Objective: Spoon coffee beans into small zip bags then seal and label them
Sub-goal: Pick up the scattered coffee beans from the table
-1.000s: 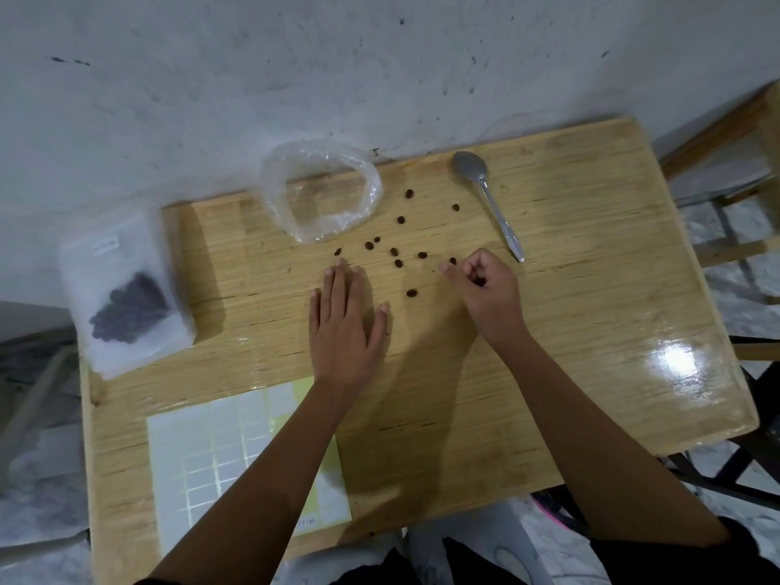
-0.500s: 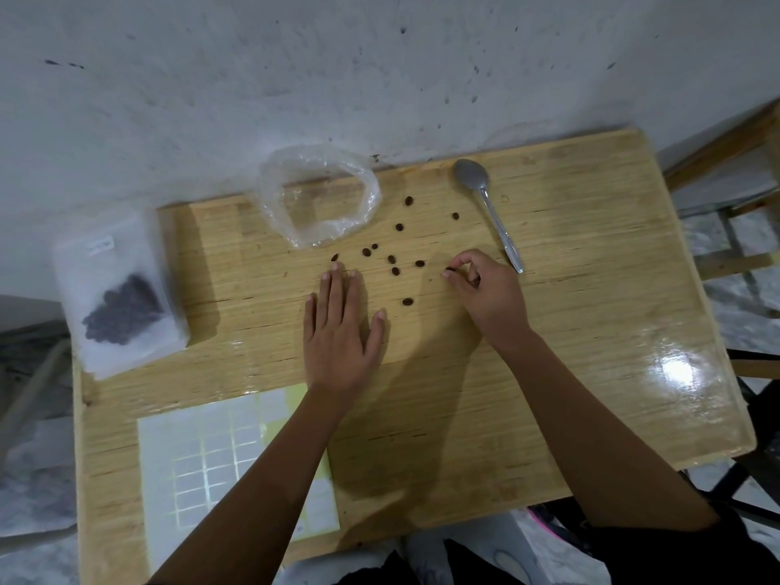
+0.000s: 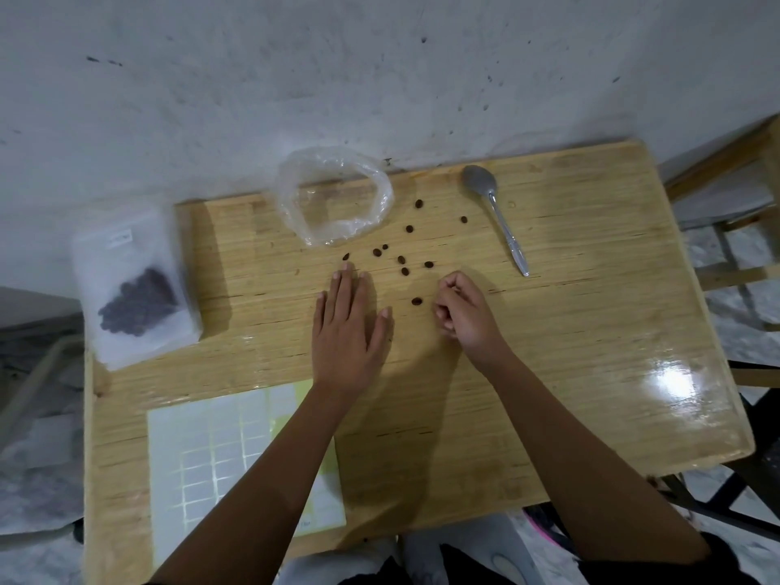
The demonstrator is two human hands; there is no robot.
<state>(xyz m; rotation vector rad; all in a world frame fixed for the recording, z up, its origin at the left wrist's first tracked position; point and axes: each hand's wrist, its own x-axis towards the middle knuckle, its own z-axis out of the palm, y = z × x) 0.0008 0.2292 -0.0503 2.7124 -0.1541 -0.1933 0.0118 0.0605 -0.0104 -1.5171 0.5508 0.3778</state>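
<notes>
Several loose coffee beans (image 3: 401, 259) lie scattered on the wooden table (image 3: 591, 331). My left hand (image 3: 348, 327) rests flat on the table, fingers straight, its fingertips just short of one bean (image 3: 346, 256). My right hand (image 3: 462, 310) is curled into a loose fist beside another bean (image 3: 417, 301), its fingers closed over a picked-up bean that is hidden inside. An open, empty clear plastic bag (image 3: 333, 196) lies at the back. A metal spoon (image 3: 496, 217) lies to the right of the beans. A sealed, labelled zip bag of beans (image 3: 135, 289) sits at the left edge.
A sheet of white sticker labels (image 3: 219, 453) lies at the front left under my left forearm. A grey wall (image 3: 380, 78) runs behind the table. A wooden chair or stool (image 3: 738, 171) stands to the right.
My right hand pinched the bean at its fingertips, curled shut round it and drew back towards me. The left hand stayed flat in place.
</notes>
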